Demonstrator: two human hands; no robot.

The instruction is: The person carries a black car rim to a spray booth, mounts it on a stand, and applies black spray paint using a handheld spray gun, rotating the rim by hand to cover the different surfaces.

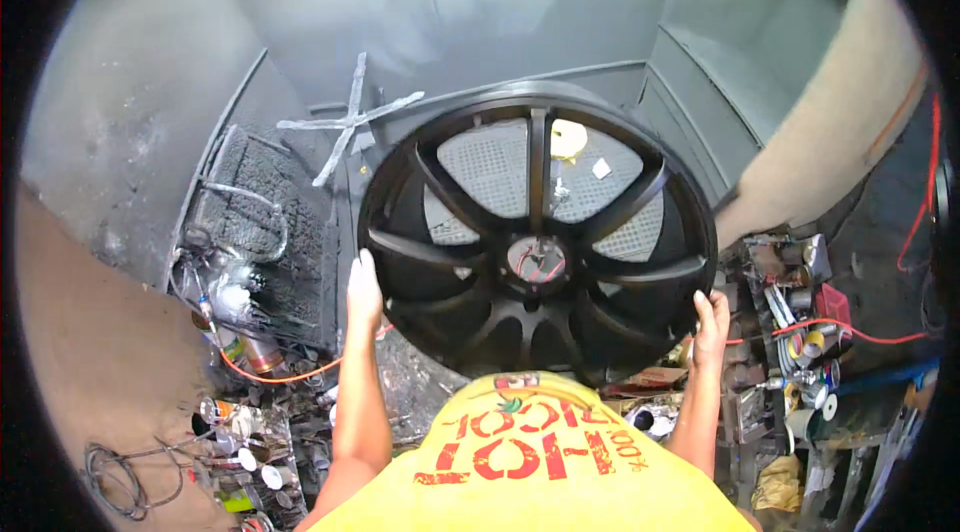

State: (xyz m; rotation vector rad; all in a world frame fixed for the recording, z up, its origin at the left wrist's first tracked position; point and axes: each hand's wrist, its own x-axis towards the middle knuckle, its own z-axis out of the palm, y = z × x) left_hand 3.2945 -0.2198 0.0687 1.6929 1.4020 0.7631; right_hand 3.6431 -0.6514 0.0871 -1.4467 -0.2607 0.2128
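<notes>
A large black multi-spoke wheel rim (538, 167) is held up in front of my body, its open spokes facing me. My left hand (366, 290) grips its left edge, with the fingers partly hidden behind the rim. At the right edge my right hand (711, 320) is curled round the lip, fingertips showing. Through the gaps between the spokes I see a grey perforated floor (485, 167). A yellow ring-shaped thing (568, 140) and a small white scrap (601, 169) lie on it.
A coated cross-shaped stand (352, 120) rises behind the wheel's left side. Grey booth walls (470, 12) surround the far area. An orange hose (285, 379) runs at lower left, a red hose (860, 334) at right. Cluttered cans and tools (815, 352) stand at right.
</notes>
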